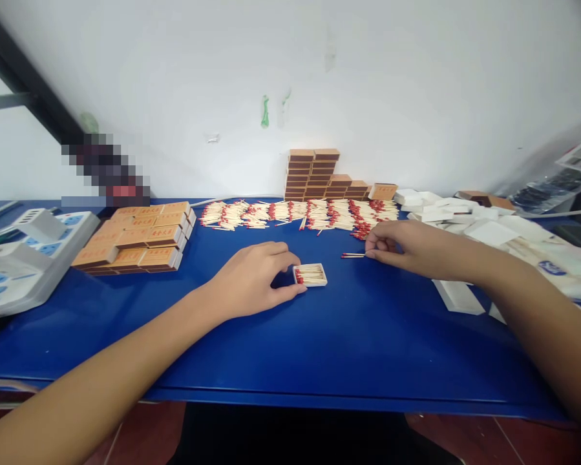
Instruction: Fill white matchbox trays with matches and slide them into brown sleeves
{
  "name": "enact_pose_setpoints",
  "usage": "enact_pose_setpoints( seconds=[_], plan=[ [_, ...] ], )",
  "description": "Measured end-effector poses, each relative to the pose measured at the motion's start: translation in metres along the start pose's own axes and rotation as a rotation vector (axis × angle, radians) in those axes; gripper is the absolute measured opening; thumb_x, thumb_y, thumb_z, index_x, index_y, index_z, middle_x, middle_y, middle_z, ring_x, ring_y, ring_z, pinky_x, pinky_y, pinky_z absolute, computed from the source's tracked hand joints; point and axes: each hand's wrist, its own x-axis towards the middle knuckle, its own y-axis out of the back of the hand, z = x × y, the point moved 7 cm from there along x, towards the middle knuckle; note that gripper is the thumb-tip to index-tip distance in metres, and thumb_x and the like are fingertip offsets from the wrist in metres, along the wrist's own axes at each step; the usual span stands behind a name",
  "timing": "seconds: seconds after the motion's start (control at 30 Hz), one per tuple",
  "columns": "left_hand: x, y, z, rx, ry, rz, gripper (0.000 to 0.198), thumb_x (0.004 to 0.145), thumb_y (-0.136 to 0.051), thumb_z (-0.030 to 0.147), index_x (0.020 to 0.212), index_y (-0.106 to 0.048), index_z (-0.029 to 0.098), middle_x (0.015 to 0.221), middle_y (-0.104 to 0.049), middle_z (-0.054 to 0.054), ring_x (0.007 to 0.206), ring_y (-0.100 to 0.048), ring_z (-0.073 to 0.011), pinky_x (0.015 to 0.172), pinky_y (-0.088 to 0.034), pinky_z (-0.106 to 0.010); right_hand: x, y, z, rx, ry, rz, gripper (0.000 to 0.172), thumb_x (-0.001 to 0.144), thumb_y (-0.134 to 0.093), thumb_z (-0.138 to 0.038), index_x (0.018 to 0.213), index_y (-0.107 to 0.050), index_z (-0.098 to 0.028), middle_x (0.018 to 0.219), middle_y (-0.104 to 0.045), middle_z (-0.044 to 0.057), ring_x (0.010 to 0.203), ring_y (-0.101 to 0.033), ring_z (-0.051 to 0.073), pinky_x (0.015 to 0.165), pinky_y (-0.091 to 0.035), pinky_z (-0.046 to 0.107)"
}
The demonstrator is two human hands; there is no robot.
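A small white matchbox tray [311, 274] holding red-tipped matches lies on the blue table [358, 349]. My left hand [254, 279] curls around the tray's left end, thumb and fingers pinching it. My right hand [406, 248] is closed in a pinch on a few matches [352, 256] that lie flat on the table, red tips pointing left. A long heap of loose matches [300, 214] stretches across the table behind both hands.
Closed brown matchboxes are stacked at the left [139, 237] and against the wall [319, 174]. Empty white trays [457, 216] lie scattered at the right, one [457, 297] under my right forearm. A white power strip [23, 255] sits at far left.
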Motion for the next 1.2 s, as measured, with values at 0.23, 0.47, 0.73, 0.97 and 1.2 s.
enact_pose_setpoints(
  seconds=[0.23, 0.47, 0.73, 0.97, 1.2],
  plan=[
    [-0.001, 0.000, 0.001, 0.004, 0.002, -0.002, 0.029, 0.101, -0.078, 0.040, 0.120, -0.078, 0.018, 0.103, -0.073, -0.005, 0.092, -0.071, -0.0209, 0.080, -0.053, -0.034, 0.002, -0.003, -0.007, 0.074, 0.047, 0.017, 0.040, 0.101, -0.059, -0.061, 0.091, -0.071, -0.024, 0.078, -0.071, 0.006, 0.065, -0.059, 0.020, 0.063, -0.041, 0.034],
    [-0.001, 0.001, 0.001, 0.017, -0.011, -0.007, 0.029, 0.102, -0.077, 0.040, 0.120, -0.077, 0.018, 0.102, -0.073, -0.005, 0.092, -0.071, -0.0209, 0.078, -0.053, -0.033, 0.002, 0.000, -0.009, 0.057, 0.089, 0.077, 0.048, 0.104, -0.052, -0.066, 0.088, -0.071, -0.025, 0.075, -0.071, 0.006, 0.064, -0.060, 0.021, 0.061, -0.042, 0.035],
    [0.000, 0.001, 0.001, 0.013, -0.008, -0.009, 0.028, 0.102, -0.078, 0.040, 0.119, -0.078, 0.018, 0.102, -0.074, -0.005, 0.091, -0.071, -0.0207, 0.079, -0.053, -0.033, 0.003, -0.003, -0.020, 0.093, 0.093, 0.087, 0.045, 0.101, -0.061, -0.067, 0.095, -0.072, -0.024, 0.083, -0.072, 0.008, 0.070, -0.061, 0.022, 0.064, -0.045, 0.035],
    [0.000, 0.000, 0.003, 0.007, -0.019, 0.002, 0.030, 0.102, -0.078, 0.039, 0.120, -0.077, 0.016, 0.101, -0.073, -0.005, 0.090, -0.070, -0.0207, 0.079, -0.053, -0.034, 0.005, -0.010, -0.023, 0.084, 0.131, 0.085, 0.038, 0.106, -0.055, -0.057, 0.094, -0.069, -0.024, 0.086, -0.072, 0.008, 0.072, -0.060, 0.021, 0.065, -0.044, 0.034],
    [0.003, -0.001, 0.005, -0.034, -0.013, 0.021, 0.028, 0.100, -0.079, 0.040, 0.118, -0.076, 0.018, 0.100, -0.073, -0.004, 0.090, -0.071, -0.0205, 0.079, -0.053, -0.033, -0.006, -0.004, -0.072, 0.147, 0.233, 0.220, 0.030, 0.110, -0.056, -0.051, 0.099, -0.067, -0.026, 0.094, -0.073, 0.006, 0.080, -0.065, 0.022, 0.072, -0.046, 0.035]
  ],
)
